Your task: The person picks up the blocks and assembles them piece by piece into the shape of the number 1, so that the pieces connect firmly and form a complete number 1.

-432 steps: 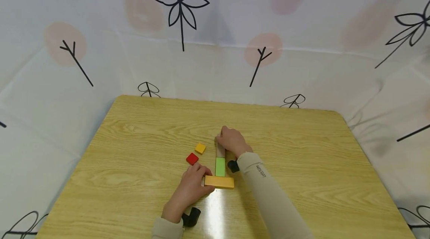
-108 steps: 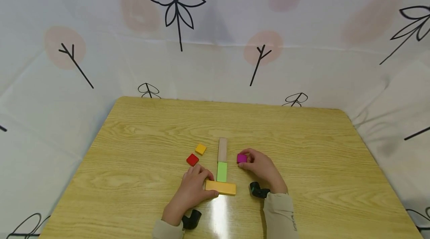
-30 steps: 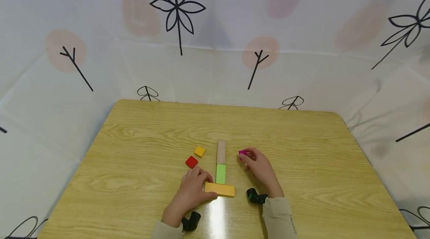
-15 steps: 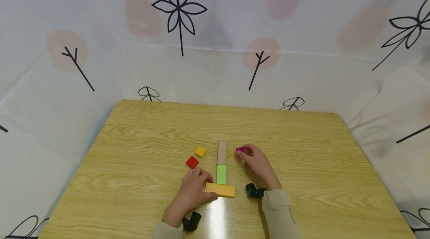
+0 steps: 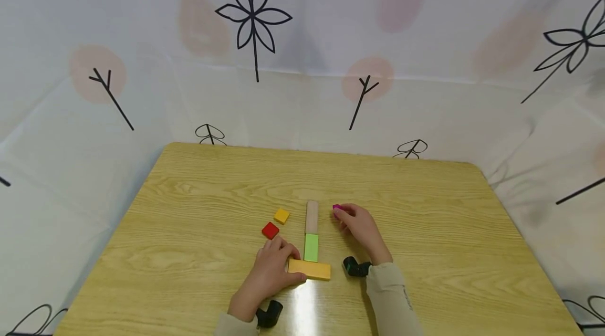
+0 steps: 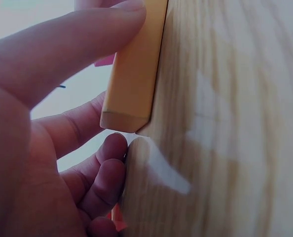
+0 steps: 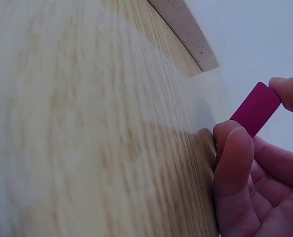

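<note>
patterned cloth (image 5: pixel 302 110) hangs behind your wood table (image 5: pixel 425 205), where the bar (image 5: pixel 315 270), a long orange one, lies crosswise as the block nearest you. your left hand (image 5: pixel 270 270) grips the bar's left end, thumb on the near side and a finger on the far side, spread only as far as the bar is thick. beyond the bar, the green block (image 5: pixel 311 247) sits against or just beside its far side, and the plain block (image 5: pixel 312 217) carries on from it end to end, straight away from the bar. to the left beyond the bar lie the red block (image 5: pixel 270 230), near your left fingers, and past that the yellow block (image 5: pixel 282 216). beyond the bar and to its right, your right hand (image 5: pixel 361 224) has the magenta block (image 7: pixel 257 108) in a narrow pinch between thumb and finger, tilted and, it seems, clear of the table. the step in hand looks to be handling that magenta block while your left hand steadies the bar. the next move, as i judge it, calls for a firm pinch, a turn to level the magenta block before it meets the table, and care not to nudge the line beyond the bar.
</note>
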Available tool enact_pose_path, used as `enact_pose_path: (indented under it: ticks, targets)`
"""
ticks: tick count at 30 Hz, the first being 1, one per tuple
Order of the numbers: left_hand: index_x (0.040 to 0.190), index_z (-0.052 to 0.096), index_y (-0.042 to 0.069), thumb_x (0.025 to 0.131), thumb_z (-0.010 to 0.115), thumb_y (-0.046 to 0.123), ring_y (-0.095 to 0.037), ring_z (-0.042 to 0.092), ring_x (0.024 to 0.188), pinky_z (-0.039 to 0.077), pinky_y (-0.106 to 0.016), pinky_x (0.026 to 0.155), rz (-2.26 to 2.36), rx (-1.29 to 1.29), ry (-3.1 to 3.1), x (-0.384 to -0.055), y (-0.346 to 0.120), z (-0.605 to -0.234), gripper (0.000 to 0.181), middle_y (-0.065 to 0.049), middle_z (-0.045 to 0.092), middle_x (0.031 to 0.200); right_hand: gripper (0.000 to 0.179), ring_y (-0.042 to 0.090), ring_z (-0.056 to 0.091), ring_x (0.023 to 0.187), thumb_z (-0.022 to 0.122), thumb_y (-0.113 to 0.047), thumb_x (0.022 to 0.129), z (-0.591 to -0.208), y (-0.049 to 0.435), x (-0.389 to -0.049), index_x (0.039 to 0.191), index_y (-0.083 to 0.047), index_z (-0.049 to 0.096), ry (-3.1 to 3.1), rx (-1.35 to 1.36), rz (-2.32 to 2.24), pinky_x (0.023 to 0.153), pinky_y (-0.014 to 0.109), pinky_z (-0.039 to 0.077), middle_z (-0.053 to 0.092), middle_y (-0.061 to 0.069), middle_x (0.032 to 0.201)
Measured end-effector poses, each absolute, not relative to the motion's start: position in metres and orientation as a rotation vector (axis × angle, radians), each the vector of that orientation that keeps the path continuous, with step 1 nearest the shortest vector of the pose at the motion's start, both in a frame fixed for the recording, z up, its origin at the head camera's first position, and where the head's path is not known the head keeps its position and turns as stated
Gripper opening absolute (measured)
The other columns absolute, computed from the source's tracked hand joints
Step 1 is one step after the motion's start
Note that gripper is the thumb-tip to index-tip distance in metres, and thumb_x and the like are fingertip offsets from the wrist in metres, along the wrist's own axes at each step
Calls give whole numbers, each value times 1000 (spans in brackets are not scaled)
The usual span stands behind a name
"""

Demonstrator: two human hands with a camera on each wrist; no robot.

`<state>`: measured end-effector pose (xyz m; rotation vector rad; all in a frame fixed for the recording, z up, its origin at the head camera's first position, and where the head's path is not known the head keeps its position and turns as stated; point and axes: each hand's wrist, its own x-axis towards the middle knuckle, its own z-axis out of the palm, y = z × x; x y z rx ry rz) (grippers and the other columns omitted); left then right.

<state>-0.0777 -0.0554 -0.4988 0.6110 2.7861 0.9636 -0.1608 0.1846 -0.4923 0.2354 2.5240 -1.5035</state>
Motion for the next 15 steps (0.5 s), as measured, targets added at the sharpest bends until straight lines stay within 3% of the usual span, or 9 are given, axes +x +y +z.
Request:
enact_pose_path:
  ticks: [7, 15]
  targets:
    - [87, 55, 27, 68, 69, 52, -15, 35, 85, 29, -36, 72, 956, 615, 2794, -77, -56, -498, 34, 7, 40, 92, 49, 18, 56, 66, 56, -46, 83, -492, 183, -169, 115, -9, 57, 2534, 220, -1518, 60, 29, 45, 59, 7, 79]
    - [87, 55, 27, 68, 69, 51, -16, 35, 86, 29, -37, 73, 968, 608, 2785, -78, -56, -498, 34, 7, 39, 91, 48, 17, 57, 66, 57, -45, 83, -490, 179, -180, 110, -6, 59, 2533, 248, -1525, 61, 28, 47, 60, 7, 86]
